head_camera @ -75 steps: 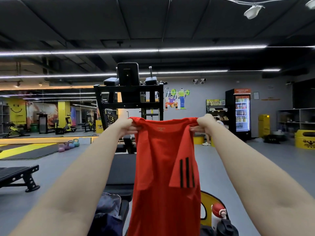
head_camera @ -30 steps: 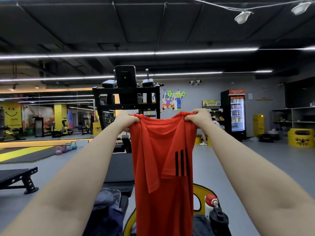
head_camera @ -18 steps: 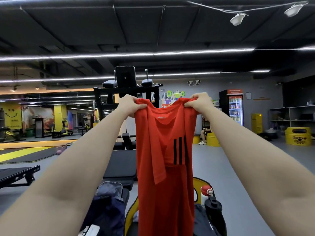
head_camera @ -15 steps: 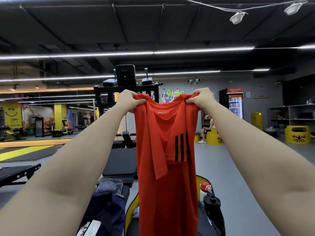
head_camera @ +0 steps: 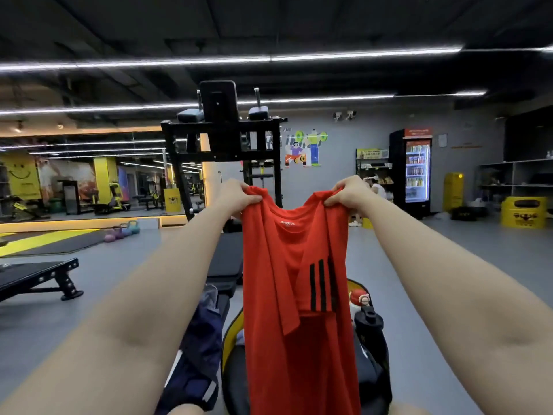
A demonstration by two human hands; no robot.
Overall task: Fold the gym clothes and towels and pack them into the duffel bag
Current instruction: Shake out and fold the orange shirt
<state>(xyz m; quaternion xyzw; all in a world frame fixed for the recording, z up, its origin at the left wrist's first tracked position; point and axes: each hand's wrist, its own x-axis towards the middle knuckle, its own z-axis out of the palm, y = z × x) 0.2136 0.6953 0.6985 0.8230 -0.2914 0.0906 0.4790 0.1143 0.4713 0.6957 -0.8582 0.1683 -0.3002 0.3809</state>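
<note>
Item 1, lower centre of the frame: duffel bag (head_camera: pixel 232 333), black with a yellow rim, lying open on the table (head_camera: pixel 224 259), a padded black bench. I can see little of its inside, since the shirt hangs in front of it.

Item 2, lower left of centre: dark navy garment (head_camera: pixel 200 339), heaped on the table just beside the bag.

Item 3, right of the bag: black bottle (head_camera: pixel 369 324), upright, with a red-capped bottle (head_camera: pixel 357 296) just behind it.

Item 4, centre: red shirt (head_camera: pixel 287 265), held up by its shoulders and hanging straight down over the bag. Three black stripes show on the sleeve, small white lettering below the collar.

Item 5, my left hand (head_camera: pixel 236 197): fingers curled, pinching the shirt's left shoulder.

Item 6, my right hand (head_camera: pixel 348 194): fingers curled, pinching the right shoulder. Both arms are stretched forward.

Item 7, lower left: a flat black bench (head_camera: pixel 33 277) on the grey floor.

Item 8, middle left: coloured kettlebells (head_camera: pixel 122 230) by a yellow-striped mat.

Item 9, upper centre: black exercise station (head_camera: pixel 221 136).

Item 10, far right: lit drinks fridge (head_camera: pixel 414 169), yellow bins (head_camera: pixel 523 211), shelving.
</note>
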